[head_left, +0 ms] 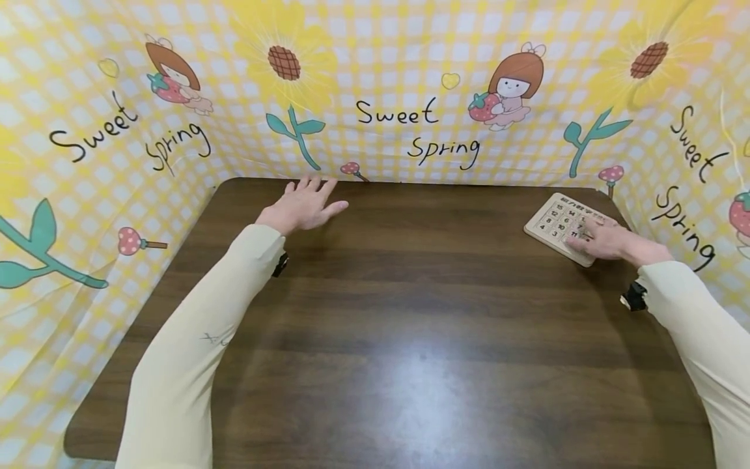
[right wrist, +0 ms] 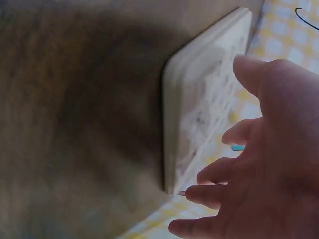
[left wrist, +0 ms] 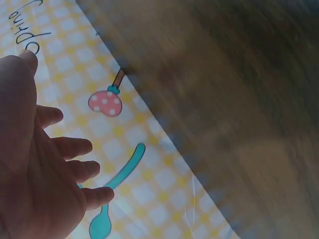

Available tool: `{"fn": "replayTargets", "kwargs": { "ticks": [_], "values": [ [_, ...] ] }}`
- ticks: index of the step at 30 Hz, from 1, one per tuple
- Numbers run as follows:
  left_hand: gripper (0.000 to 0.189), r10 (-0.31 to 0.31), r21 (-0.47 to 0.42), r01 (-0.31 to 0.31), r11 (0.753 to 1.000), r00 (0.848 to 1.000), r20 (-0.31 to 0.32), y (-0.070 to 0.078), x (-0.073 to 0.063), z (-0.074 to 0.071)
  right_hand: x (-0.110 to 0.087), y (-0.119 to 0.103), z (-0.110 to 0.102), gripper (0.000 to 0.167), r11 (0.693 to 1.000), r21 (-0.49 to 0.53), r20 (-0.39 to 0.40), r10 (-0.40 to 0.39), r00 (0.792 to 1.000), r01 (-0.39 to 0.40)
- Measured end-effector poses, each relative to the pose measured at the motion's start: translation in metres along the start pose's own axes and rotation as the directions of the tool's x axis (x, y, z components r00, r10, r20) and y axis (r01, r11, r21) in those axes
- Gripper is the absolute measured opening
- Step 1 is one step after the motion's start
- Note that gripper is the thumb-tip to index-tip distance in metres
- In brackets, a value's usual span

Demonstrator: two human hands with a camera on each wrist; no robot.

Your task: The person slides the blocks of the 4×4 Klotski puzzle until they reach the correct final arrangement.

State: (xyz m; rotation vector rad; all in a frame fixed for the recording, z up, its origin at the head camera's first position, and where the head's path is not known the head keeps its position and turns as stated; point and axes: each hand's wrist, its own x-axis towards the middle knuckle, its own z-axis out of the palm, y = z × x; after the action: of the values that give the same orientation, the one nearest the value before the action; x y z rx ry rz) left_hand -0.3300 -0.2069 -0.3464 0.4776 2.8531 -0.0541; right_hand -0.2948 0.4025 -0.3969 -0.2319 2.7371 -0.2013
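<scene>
A pale wooden number puzzle board (head_left: 553, 218) lies at the back right of the table, with numbered squares and a line of printed characters along its top. My right hand (head_left: 605, 241) is over the board's right part and hides some of its numbers. In the right wrist view, the fingers (right wrist: 212, 172) are loosely extended above the board and grip nothing. Far to the left, my left hand (head_left: 301, 205) reaches toward the table's back edge with its fingers spread. The left wrist view shows that palm (left wrist: 40, 179) holding nothing.
The brown wooden table (head_left: 375, 293) has rounded corners and a bright reflection near the front. A yellow checked cloth (head_left: 398, 78) with flowers and lettering hangs along the back and both sides, close to the table's edges.
</scene>
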Motion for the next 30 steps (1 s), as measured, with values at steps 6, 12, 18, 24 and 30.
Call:
{"fn": "replayTargets", "kwargs": {
  "ticks": [6,12,18,24,30],
  "values": [
    [0.083,0.01,-0.041,-0.01,0.999,1.0,0.007,0.01,0.006,0.01,-0.001,0.0,0.012,0.064,1.0,0.004,-0.032,-0.003,0.999,0.004],
    [0.082,0.04,-0.055,-0.04,0.998,0.999,-0.011,0.021,0.007,0.016,0.0,-0.001,0.017,0.058,1.0,0.012,-0.076,-0.027,0.997,0.028],
    [0.08,0.073,-0.06,-0.075,0.995,0.997,-0.039,0.037,0.009,0.024,0.002,-0.008,0.02,0.064,0.999,0.012,-0.075,-0.045,0.996,0.046],
    [0.076,0.129,-0.084,-0.139,0.987,0.986,-0.11,0.058,0.014,0.032,0.005,-0.019,0.02,0.065,0.998,-0.004,-0.081,-0.061,0.995,0.061],
    [0.074,0.191,-0.108,-0.211,0.972,0.967,-0.166,0.081,0.024,0.039,0.007,-0.029,0.021,0.055,0.996,-0.009,-0.106,-0.085,0.991,0.084]
  ]
}}
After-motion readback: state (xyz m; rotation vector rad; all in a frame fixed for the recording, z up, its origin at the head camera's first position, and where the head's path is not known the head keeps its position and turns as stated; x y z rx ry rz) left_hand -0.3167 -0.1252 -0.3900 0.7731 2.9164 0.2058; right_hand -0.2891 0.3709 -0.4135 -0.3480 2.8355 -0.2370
